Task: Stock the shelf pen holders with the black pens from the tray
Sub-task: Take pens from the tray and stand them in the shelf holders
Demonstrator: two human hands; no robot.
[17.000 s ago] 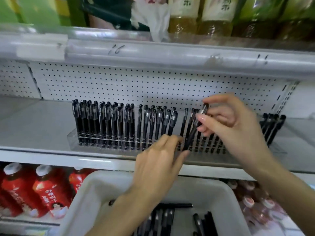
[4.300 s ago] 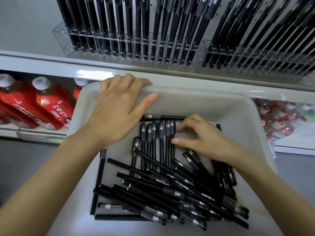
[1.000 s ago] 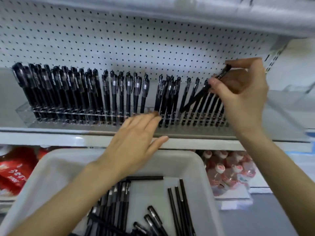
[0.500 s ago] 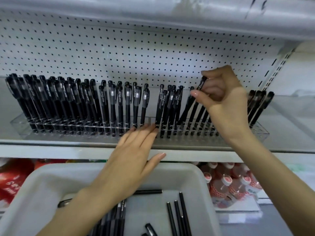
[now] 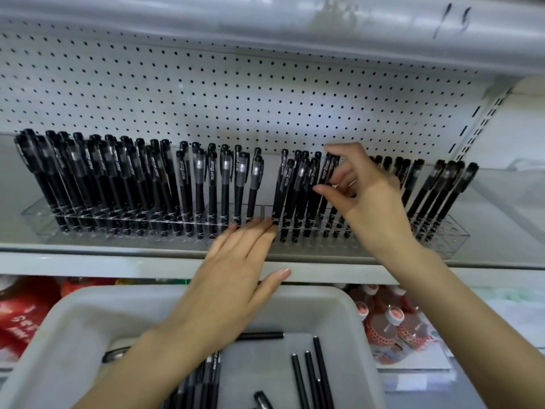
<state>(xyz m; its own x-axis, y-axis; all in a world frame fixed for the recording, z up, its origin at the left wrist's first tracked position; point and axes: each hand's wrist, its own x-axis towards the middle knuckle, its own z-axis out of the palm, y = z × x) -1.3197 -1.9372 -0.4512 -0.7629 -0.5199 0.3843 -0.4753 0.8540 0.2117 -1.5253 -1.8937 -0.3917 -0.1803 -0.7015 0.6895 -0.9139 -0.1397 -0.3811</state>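
Note:
Two clear pen holders, the left holder [image 5: 38, 222] and the right holder [image 5: 455, 239], stand side by side on the white shelf [image 5: 88, 262], packed with upright black pens [image 5: 212, 184]. My right hand [image 5: 365, 202] pinches one black pen [image 5: 328, 172] near its cap, index finger over the top; the pen stands in the right holder's row. My left hand [image 5: 233, 278] lies flat, straight fingertips pressing the holders' front edge where they meet. Below, the grey-white tray [image 5: 348, 308] holds loose black pens [image 5: 309, 376].
A white pegboard wall [image 5: 236, 93] backs the shelf and an upper shelf rail [image 5: 265, 28] overhangs it. Red bottles [image 5: 20, 317] sit lower left and pink-capped bottles [image 5: 386, 329] lower right. The right holder's far end shows open slots.
My right hand has lowered the tilted pen until it stands upright in the right holder's row. My left hand stays pressed on the holders' front. The camera has tilted up slightly.

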